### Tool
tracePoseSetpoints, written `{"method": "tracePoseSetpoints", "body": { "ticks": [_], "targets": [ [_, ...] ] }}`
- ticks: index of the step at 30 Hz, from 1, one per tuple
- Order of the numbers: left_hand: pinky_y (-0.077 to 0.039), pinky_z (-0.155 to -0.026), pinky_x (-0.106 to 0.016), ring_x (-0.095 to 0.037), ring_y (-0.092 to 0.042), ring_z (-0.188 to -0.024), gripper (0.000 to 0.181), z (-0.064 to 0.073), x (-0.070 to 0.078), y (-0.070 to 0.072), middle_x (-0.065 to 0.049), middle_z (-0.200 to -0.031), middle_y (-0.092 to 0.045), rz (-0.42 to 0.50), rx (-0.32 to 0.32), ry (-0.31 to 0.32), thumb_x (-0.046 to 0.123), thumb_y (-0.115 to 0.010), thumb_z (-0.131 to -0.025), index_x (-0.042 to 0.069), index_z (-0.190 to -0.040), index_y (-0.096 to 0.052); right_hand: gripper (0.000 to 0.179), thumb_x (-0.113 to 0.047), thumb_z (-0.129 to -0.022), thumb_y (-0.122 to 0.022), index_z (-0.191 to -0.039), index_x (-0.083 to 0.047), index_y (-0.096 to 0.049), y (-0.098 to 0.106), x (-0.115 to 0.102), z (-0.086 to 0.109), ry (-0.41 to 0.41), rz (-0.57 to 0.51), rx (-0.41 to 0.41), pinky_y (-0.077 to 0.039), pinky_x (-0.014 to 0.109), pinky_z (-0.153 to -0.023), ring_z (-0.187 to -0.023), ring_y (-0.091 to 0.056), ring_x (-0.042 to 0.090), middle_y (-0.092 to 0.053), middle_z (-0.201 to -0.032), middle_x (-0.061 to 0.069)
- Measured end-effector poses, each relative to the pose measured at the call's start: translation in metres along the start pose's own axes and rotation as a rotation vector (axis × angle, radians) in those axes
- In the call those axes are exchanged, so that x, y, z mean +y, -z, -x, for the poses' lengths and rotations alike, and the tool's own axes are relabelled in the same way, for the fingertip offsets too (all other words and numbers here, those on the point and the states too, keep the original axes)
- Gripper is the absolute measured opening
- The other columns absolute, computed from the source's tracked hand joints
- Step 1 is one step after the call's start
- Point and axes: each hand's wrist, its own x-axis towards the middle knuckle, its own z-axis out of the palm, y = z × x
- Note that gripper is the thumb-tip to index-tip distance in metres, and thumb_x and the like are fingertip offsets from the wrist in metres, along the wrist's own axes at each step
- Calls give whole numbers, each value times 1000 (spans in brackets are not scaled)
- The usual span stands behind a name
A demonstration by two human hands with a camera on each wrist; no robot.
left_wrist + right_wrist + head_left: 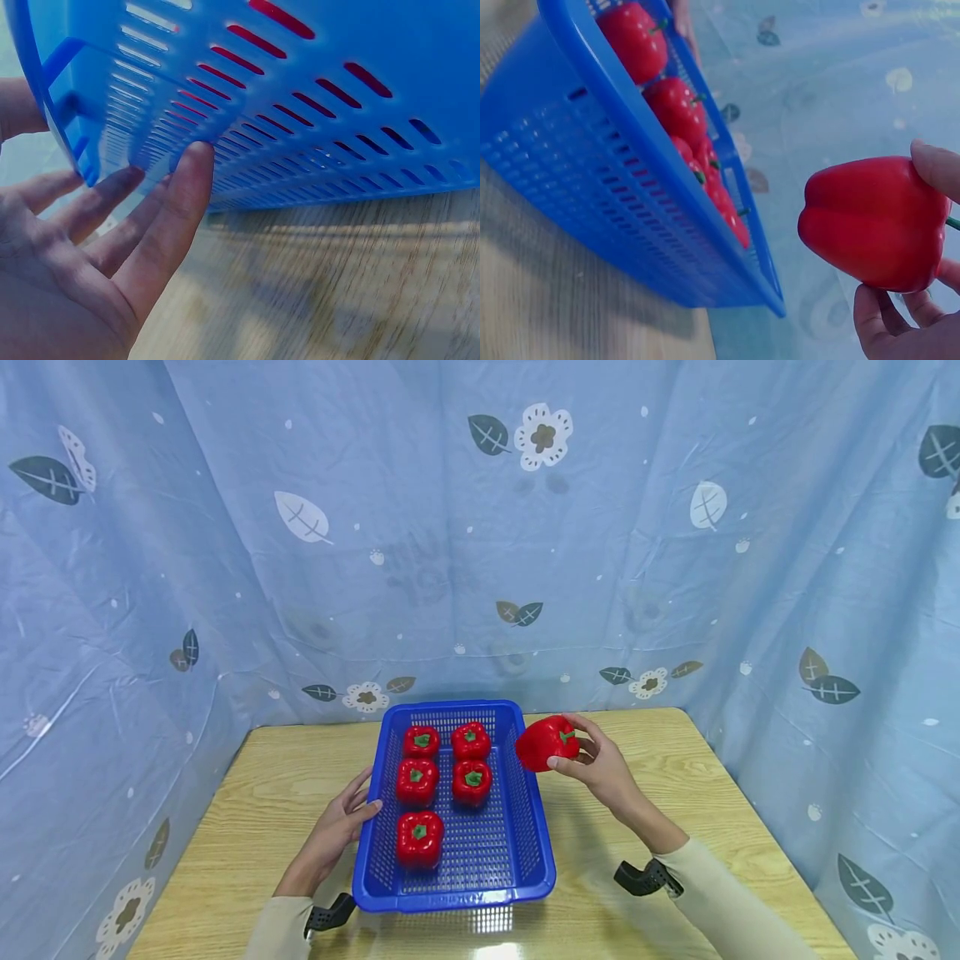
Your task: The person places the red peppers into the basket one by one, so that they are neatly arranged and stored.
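Observation:
A red bell pepper (547,743) with a green stem is held in my right hand (606,770), just above the right rim of a blue plastic basket (534,810). Thumb and fingers grip it near the stem end, and its narrower bottom points left, as the right wrist view shows. Inside the basket several more red peppers (417,781) stand stem up, in a left column and a shorter right one. My left hand (337,822) grips the basket's left side, thumb over the rim and fingers (161,225) against the slotted outer wall.
The basket stands on a light wooden table (288,777). A blue curtain (450,568) with leaf and flower prints hangs behind the table and along both sides. Each wrist wears a black camera mount, such as the right mount (647,878).

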Motion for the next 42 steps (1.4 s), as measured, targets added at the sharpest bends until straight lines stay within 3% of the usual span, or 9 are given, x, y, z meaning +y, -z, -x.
{"method": "tracePoseSetpoints", "body": {
  "ticks": [18,27,42],
  "targets": [
    [-56,-94,-45,-33,-59,-126,74,0,-1,1,-16,-157,-35,2,-2,1,31,-64,-95,30,-156,-23,75,-18,-81,-80,-146,-13,-42,-21,-11,16,116,6,-105,-57,26,-89,-124,-55,39,-46,-145,14],
    [-56,-94,-44,-33,-59,-125,74,-1,-2,2,-16,-157,-35,10,-9,1,32,-64,-95,31,-156,-22,75,-20,-82,-79,-146,-11,-41,-38,-9,21,124,2,-205,-57,28,-89,-121,-57,36,-46,-144,16],
    [-55,-95,-45,-34,-57,-127,75,-1,-2,2,-15,-158,-34,12,-11,3,32,-65,-94,31,-156,-23,76,-23,-76,-84,-143,-17,-47,-61,-5,22,143,193,-343,-54,38,-96,-123,-56,29,-52,-139,7]
  ]
}}
